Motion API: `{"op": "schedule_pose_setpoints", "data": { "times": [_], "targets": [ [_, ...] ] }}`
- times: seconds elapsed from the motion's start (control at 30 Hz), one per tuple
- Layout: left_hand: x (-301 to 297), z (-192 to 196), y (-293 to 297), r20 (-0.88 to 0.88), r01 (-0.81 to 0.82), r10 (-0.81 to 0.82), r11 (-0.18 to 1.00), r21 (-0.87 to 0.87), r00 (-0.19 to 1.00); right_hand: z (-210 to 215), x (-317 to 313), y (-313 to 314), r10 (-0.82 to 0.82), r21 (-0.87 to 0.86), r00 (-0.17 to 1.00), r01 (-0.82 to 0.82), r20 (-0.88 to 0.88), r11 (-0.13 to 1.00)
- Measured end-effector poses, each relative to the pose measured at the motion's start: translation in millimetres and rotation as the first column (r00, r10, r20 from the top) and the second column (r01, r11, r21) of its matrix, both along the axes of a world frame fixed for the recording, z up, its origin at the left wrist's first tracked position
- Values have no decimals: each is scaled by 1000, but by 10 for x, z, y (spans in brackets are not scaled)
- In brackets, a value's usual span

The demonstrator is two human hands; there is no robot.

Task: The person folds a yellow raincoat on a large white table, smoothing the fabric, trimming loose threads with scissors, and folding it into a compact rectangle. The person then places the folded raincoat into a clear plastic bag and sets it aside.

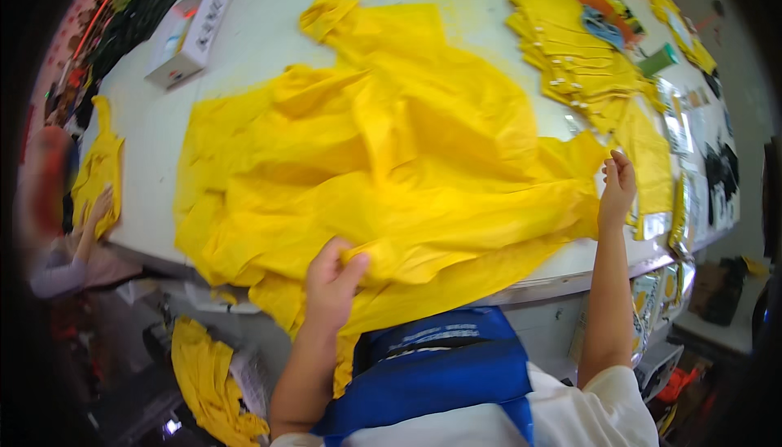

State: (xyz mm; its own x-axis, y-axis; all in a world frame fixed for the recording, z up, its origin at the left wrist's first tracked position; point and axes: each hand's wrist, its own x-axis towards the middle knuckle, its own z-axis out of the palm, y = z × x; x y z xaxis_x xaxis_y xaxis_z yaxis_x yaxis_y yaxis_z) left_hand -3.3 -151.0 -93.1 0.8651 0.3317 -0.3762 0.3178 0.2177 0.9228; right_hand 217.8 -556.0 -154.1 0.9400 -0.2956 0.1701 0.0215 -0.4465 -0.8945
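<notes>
A large crumpled yellow garment (391,154) spreads over the white table, its near part sagging past the front edge toward me. My left hand (330,280) pinches a fold of it at the near side, thumb on top. Out to the right, my right hand (619,182) has its fingers curled at the garment's right end, gripping the edge there. Between the two hands the cloth runs in long loose folds. Which part of the garment each hand holds is hard to make out.
A white box (187,35) stands far left. Stacked yellow pieces (562,52) lie far right, near a green roll (658,60) and clear packages (680,121). At left, another person's hand (102,202) rests on yellow cloth. More yellow cloth (204,374) hangs below the table.
</notes>
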Motion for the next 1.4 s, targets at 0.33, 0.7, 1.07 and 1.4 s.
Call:
{"op": "schedule_pose_setpoints", "data": {
  "times": [0.33,0.7,1.07,1.4],
  "targets": [
    [-37,29,-109,10,-92,92,994,53,996,-998,1118,-1284,94,-681,991,-134,-96,720],
    [-62,246,-173,49,-187,189,981,-58,981,-876,1609,-1014,157,-733,984,-47,82,679],
    [-178,88,-237,268,-53,-55,925,377,962,904,-931,2071,916,47,289,-948,-277,313],
    [-267,53,-209,314,-42,-100,909,415,944,915,-1057,2241,935,32,235,-967,-267,252]
  ]
}}
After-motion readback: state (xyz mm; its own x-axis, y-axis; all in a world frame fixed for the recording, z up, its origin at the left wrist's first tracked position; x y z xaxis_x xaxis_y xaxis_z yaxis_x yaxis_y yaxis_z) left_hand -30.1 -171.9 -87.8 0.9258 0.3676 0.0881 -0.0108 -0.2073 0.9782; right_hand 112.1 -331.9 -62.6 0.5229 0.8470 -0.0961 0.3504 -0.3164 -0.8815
